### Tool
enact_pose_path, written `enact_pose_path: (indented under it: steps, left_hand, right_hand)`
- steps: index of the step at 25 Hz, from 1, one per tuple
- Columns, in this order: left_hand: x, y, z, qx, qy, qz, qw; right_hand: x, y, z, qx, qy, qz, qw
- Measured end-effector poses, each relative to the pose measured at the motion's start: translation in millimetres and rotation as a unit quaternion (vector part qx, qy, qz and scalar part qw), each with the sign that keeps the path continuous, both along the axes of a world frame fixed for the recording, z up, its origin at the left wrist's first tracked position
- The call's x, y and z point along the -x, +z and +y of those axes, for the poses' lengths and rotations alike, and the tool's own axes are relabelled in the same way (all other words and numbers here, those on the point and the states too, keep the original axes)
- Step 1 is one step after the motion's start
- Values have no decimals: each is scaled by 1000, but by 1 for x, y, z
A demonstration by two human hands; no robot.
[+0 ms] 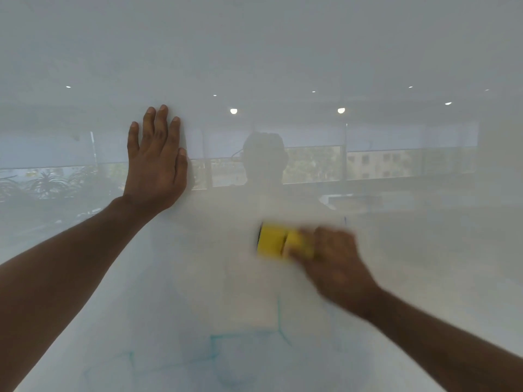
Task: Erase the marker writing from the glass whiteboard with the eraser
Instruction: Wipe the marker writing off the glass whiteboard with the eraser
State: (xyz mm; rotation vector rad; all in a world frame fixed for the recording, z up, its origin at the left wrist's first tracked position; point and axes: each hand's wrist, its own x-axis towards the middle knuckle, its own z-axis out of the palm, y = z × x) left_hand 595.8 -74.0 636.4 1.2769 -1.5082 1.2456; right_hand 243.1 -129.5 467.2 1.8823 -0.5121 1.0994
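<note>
Seen from head height, facing a glass whiteboard (283,52) that fills the whole view. Left hand (155,165) laid flat against the glass at upper left, fingers spread and pointing up, holding nothing — a brace, apparently. Right hand (334,261) lower and to the right of centre, blurred with motion, fingers closed around the right end of the eraser (273,240). Eraser pressed against the board, just left of that hand: a bright yellow block with a dark strip along its left edge, its outline smeared by the blur.

Progress, judged from the glass: roughly midway or a little past. Upper and middle board free of visible ink, showing only hazy reflections of ceiling lights, windows and the person's own silhouette. Still to clear — faint teal marker lines (215,352) low on the board, well below the eraser: what look like connected angular outlines, pale and partly smudged, running toward the bottom edge. One thin bluish tick (345,220) just above the right hand, too small to identify for certain.

Board surface glossy, pale grey-white, slightly cloudy near the eraser. Whether that cloudiness is ink residue or reflection cannot be told.
</note>
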Motion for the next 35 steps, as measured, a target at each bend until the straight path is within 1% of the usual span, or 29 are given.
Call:
enact_pose_path:
  steps: [1, 2, 3, 4, 5, 7, 8, 10, 11, 12, 13, 14, 15, 16, 17, 18, 19, 20, 21, 22, 24, 25, 26, 27, 28, 29, 32, 33, 35]
  left_hand:
    - [1, 0, 0, -1, 0, 1, 1000]
    - [1, -1, 0, 0, 1, 1, 1000]
    - [1, 0, 0, 2, 2, 2, 1000]
    - [1, 0, 1, 3, 2, 3, 1000]
    - [1, 0, 1, 4, 1, 6, 1000]
    - [5, -2, 1, 8, -4, 14, 1000]
    - [6, -2, 1, 10, -5, 17, 1000]
    - [9, -4, 3, 10, -4, 21, 1000]
    - [10, -4, 4, 8, -4, 21, 1000]
    - [10, -5, 5, 6, -3, 21, 1000]
    - [10, -6, 6, 5, -3, 21, 1000]
    - [10, -6, 6, 4, -3, 21, 1000]
    - [9, -7, 6, 3, -1, 20, 1000]
    - [8, -8, 6, 3, -1, 18, 1000]
    - [7, -8, 6, 3, 0, 13, 1000]
    - [5, -8, 6, 4, 1, 9, 1000]
    - [4, -8, 6, 6, 3, 6, 1000]
    - [2, -9, 5, 9, 5, 4, 1000]
    - [1, -9, 4, 10, 6, 1, 1000]
    - [0, -9, 4, 10, 6, -2, 1000]
    - [-2, -9, 2, 13, 7, -9, 1000]
    - [-4, -10, 1, 16, 9, -12, 1000]
    - [-6, -10, 1, 18, 9, -15, 1000]
    - [-7, -10, 1, 19, 8, -18, 1000]
    - [-9, -10, 1, 18, 7, -20, 1000]
    - [-10, -10, 1, 15, 6, -22, 1000]
    - [-16, -12, 2, 5, 2, -26, 1000]
    - [-18, -13, 3, -2, -2, -29, 1000]
    - [-23, -16, 5, -10, -13, -41, 999]
  right_hand:
    - [6, -34, 5, 16, 0, 110, 994]
    - [16, -52, 4, 33, -10, 179, 983]
    - [29, -49, -1, 37, -20, 209, 977]
    - [40, -31, -6, 31, -33, 193, 980]
    - [50, -5, -12, 24, -44, 140, 989]
    - [71, 62, -20, 41, -64, -46, 996]
    - [84, 92, -20, 43, -83, -165, 982]
    - [93, 126, -18, -5, -87, -372, 924]
    - [88, 128, -17, -32, -80, -430, 899]
    - [77, 122, -14, -35, -76, -439, 895]
    - [64, 106, -11, -19, -69, -390, 918]
    - [52, 81, -8, -8, -53, -287, 956]
    - [45, 50, -6, 2, -32, -154, 988]
    - [43, 19, -1, 11, -23, -14, 1000]
    - [45, -4, 4, 21, -34, 99, 994]
    - [52, -11, 4, 32, -49, 172, 983]
    - [59, -1, 3, 34, -50, 197, 979]
    - [64, 19, 0, 27, -47, 167, 984]
    - [67, 45, -4, 16, -43, 90, 995]
    - [70, 75, -6, 10, -49, -27, 998]
    - [80, 132, -7, 4, -101, -258, 961]
    - [77, 154, -5, -13, -108, -337, 935]
    - [68, 171, -2, -37, -104, -392, 913]
    - [52, 183, 0, -47, -93, -412, 905]
    - [29, 186, 2, -33, -90, -390, 916]
    - [4, 179, 6, -18, -95, -338, 936]
    - [-70, 95, 22, -62, -1, -100, 993]
    - [-84, 52, 29, -68, 33, 4, 997]
    - [-87, -16, 38, 11, 42, 208, 977]
